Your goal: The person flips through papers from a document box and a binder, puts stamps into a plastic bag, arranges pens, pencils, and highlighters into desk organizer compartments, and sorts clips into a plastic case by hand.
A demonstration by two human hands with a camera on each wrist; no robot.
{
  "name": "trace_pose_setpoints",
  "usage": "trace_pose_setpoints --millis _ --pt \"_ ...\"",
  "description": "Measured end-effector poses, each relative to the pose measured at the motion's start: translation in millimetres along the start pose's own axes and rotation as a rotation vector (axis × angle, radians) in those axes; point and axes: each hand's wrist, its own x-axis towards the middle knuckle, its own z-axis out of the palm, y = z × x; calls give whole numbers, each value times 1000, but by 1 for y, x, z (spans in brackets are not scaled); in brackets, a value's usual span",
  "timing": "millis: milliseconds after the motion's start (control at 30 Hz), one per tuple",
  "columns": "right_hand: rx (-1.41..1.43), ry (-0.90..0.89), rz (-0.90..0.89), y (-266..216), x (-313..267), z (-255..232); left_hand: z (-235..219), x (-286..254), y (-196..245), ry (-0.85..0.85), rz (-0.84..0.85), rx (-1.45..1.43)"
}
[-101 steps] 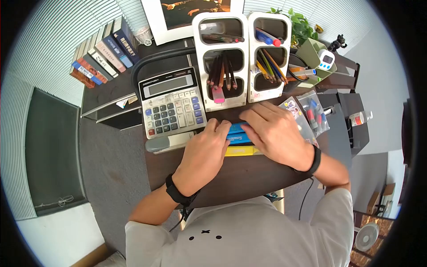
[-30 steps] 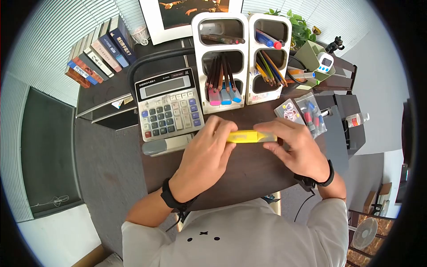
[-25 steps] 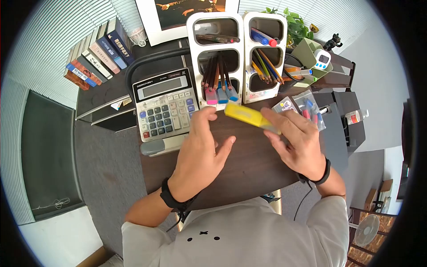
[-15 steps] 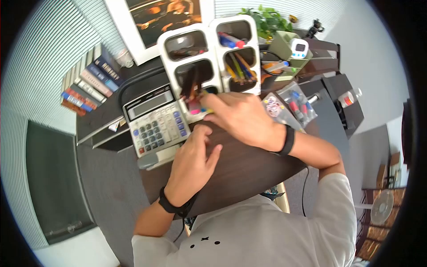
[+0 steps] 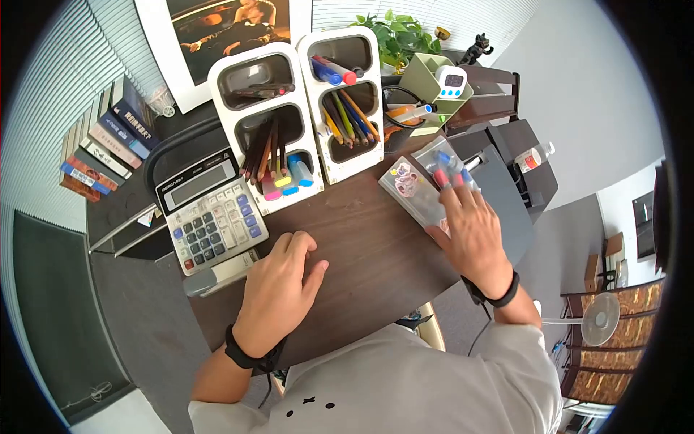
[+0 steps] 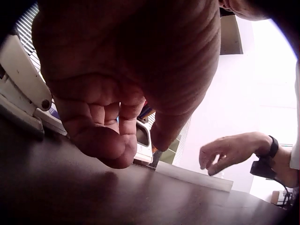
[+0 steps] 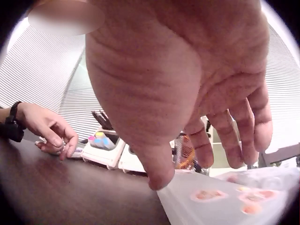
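Kinda into the off-white rectangular plastic calculator (image 5: 200, 185) with grey, blue and red keys (image 5: 250, 220), streaky dark-brown wooden counter (image 5: 354, 249), and chunky pink, yellow and blue highlighters (image 5: 299, 172).

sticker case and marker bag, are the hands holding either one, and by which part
Nothing is held: the right hand is open over the sticker case and marker bag, and the left hand is open and empty.

Lit brightly and fairly evenly in the head view, bowed and black-rimmed at the edges. Backlit in the left wrist view, blown out at right, with the left hand (image 6: 126, 75) in deep shadow. Blurred at lower right in the right wrist view.
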Motion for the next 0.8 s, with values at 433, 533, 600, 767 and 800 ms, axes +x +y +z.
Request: trace_pose_setpoints --millis 433,533,600,767,800 --pt "712 -121 -292 -47 -43 7 12 -5 16 -148 201 5" --pt "614 -75 -416 -47 -38 9 14 -15 31 -192 213 140" --pt "463 83 -647 -48 -32 7 16 -25 41 -262 258 408" --pt "643 -10 -675 -46 -38 35 11 -39 42 -169 320 463" --pt "631 -22 -660 -47 -42 36 10 -43 41 -157 318 471"
